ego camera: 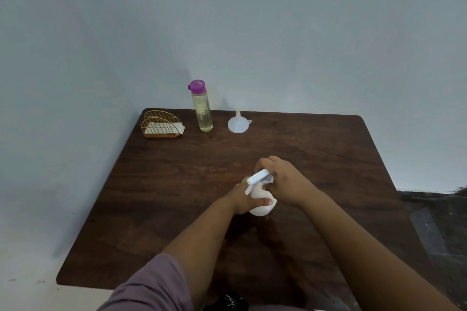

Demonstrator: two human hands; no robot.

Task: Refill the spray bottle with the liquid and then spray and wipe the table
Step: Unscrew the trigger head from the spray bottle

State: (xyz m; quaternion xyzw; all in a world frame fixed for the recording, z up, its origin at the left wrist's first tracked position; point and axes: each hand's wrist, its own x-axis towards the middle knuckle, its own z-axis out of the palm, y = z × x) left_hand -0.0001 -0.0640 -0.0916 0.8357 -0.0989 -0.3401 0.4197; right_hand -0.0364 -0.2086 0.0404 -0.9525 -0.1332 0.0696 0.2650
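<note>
The sprayer (261,195) stands on the table (177,197), between the two hands. The left hand (246,201) grasps its round white body, with the thumb lying across the front. The right hand (283,179) is curled over the spray head (260,177) and grips it from the far side.

I judge that the step in hand is to unscrew the head, so that the sprayer can be refilled. To do it well, the left hand should hold the body firm against the table and not let it turn together with the head. The right hand should turn at the collar, not at the trigger, because the trigger can bend or give a squirt. The sprayer should stay upright, so that any rest of liquid does not run out when the head comes off.

Beyond the hands, near the far edge, the funnel (238,124) stands mouth down. To the left of it is the bottle (201,106) with pale liquid and a purple cap, which looks closed. Further left is a wire holder (161,124) with a white cloth in it.
</note>
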